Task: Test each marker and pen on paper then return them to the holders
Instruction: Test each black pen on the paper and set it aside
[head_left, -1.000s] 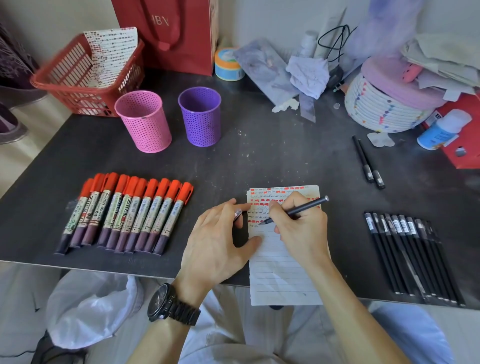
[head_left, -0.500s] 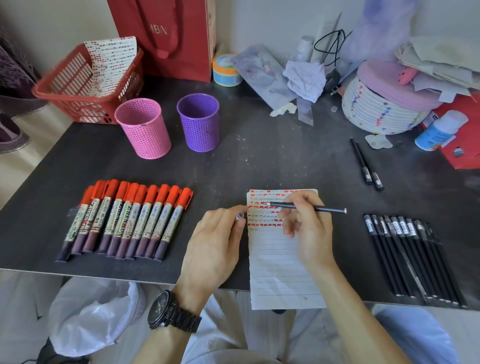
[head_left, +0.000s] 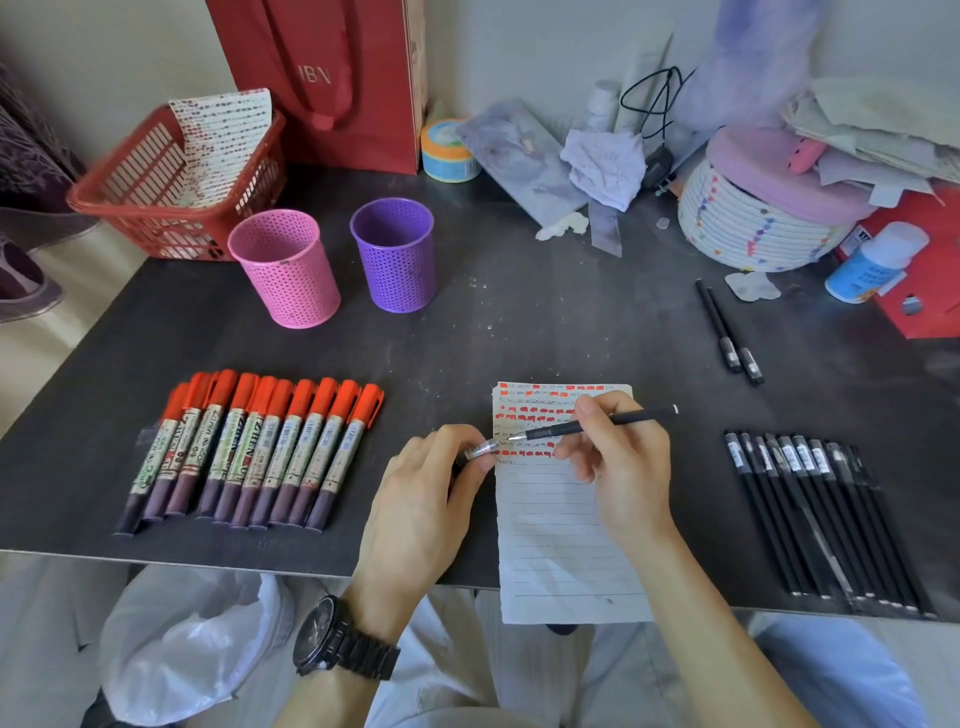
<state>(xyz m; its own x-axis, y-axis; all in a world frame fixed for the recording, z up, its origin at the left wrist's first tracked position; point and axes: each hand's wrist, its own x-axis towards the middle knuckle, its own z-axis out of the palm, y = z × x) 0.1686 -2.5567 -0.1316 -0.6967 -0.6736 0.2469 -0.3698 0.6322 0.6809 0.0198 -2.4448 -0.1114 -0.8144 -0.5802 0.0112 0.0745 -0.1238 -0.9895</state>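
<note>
While a second ago the right hand (head_left: 618, 467) had the black pen (head_left: 597, 423) angled up to write, it now pinches it nearly level, tip toward the clear cap (head_left: 480, 449) pinched in the left hand (head_left: 426, 499). The paper (head_left: 561, 519) overhangs the table's (head_left: 519, 322) near edge; its scribbles are unreadable. The pink holder (head_left: 285, 267) and purple holder (head_left: 395, 254) stand far left, open tabletop between.

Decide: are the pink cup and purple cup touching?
Apart. The head view shows bare dark table between the pink cup and the purple cup.
</note>
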